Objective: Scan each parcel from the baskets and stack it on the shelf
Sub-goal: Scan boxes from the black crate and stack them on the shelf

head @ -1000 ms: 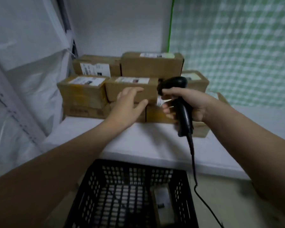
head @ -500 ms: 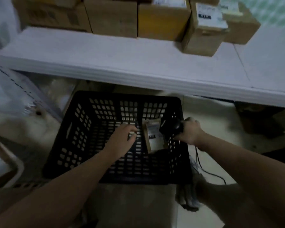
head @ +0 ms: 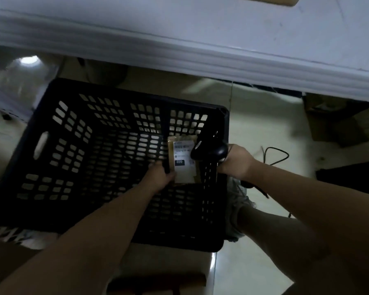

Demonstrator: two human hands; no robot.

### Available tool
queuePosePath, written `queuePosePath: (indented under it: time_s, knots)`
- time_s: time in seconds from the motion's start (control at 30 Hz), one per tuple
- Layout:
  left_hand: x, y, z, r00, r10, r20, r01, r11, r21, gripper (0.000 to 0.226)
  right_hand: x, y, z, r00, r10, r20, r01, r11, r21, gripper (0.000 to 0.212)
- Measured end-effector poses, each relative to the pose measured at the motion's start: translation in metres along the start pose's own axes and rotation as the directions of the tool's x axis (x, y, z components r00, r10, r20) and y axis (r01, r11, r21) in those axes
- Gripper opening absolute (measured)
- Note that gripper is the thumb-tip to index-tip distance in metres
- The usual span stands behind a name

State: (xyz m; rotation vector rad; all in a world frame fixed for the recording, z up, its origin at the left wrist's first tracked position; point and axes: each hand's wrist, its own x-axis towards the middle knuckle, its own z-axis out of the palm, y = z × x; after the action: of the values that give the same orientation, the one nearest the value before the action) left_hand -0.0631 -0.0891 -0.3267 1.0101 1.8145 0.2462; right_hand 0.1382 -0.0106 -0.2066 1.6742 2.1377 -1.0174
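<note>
A small brown parcel [head: 184,160] with a white label lies inside the black perforated basket [head: 51,145], against its right wall. My left hand [head: 159,177] reaches down into the basket and grips the parcel's near left edge. My right hand [head: 237,161] holds the black barcode scanner [head: 209,151] over the basket's right rim, its head just right of the parcel's label. The white shelf [head: 200,39] runs across the top of the view.
The basket stands on a pale tiled floor. The scanner's black cable [head: 275,155] loops on the floor to the right. Cardboard boxes [head: 339,122] sit under the shelf at right. A clear plastic sheet [head: 15,81] hangs at left. My leg [head: 264,222] is beside the basket's right corner.
My view dropped from the shelf's stacked parcels down to the basket. My left hand went from the shelf into the basket and took hold of the parcel. The scanner came down beside it.
</note>
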Motion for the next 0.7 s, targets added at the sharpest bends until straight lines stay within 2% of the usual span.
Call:
queuePosePath:
  time_s: [0.13,0.2,0.3,0.37,0.47,0.53,0.6,0.63,0.7]
  knots:
    - [0.044,-0.033,0.04,0.977,-0.128,0.171,0.173,0.943,-0.285,0.086,0.003,0.003,0.009,0.998,0.028,-0.051,-0.023,0.996,0.084,0.017]
    - [0.033,-0.017,0.043,0.965,-0.128,0.231,0.217,0.882,-0.419,0.077,0.006,0.003,0.011,0.995,0.035,-0.093,-0.023,0.991,0.132,0.014]
    - [0.031,-0.008,0.045,0.959,-0.223,0.174,0.282,0.791,-0.543,0.072,0.007,0.003,0.016,0.985,0.066,-0.157,-0.03,0.975,0.218,0.012]
    - [0.032,-0.005,0.044,0.958,-0.247,0.146,0.286,0.771,-0.57,0.064,0.007,0.003,0.018,0.977,0.09,-0.191,-0.038,0.965,0.26,0.012]
    - [0.029,0.001,0.042,0.971,-0.232,0.06,0.228,0.817,-0.53,0.055,0.007,0.006,0.02,0.973,0.089,-0.214,-0.02,0.953,0.303,0.015]
    - [0.022,0.006,0.035,0.972,-0.232,0.027,0.214,0.835,-0.507,0.065,0.008,0.006,0.021,0.972,0.089,-0.217,-0.017,0.949,0.314,0.015]
    - [0.014,0.005,0.022,0.967,-0.25,0.054,0.244,0.838,-0.488,0.085,0.008,0.004,0.019,0.973,0.094,-0.209,-0.024,0.95,0.312,0.016]
    - [0.009,0.004,0.015,0.962,-0.26,0.086,0.27,0.843,-0.466,0.086,0.008,0.001,0.018,0.976,0.091,-0.198,-0.026,0.951,0.307,0.017]
    - [-0.006,-0.002,-0.002,0.961,-0.244,0.132,0.277,0.85,-0.448,0.059,0.005,-0.005,0.013,0.984,0.085,-0.158,-0.038,0.96,0.276,0.022]
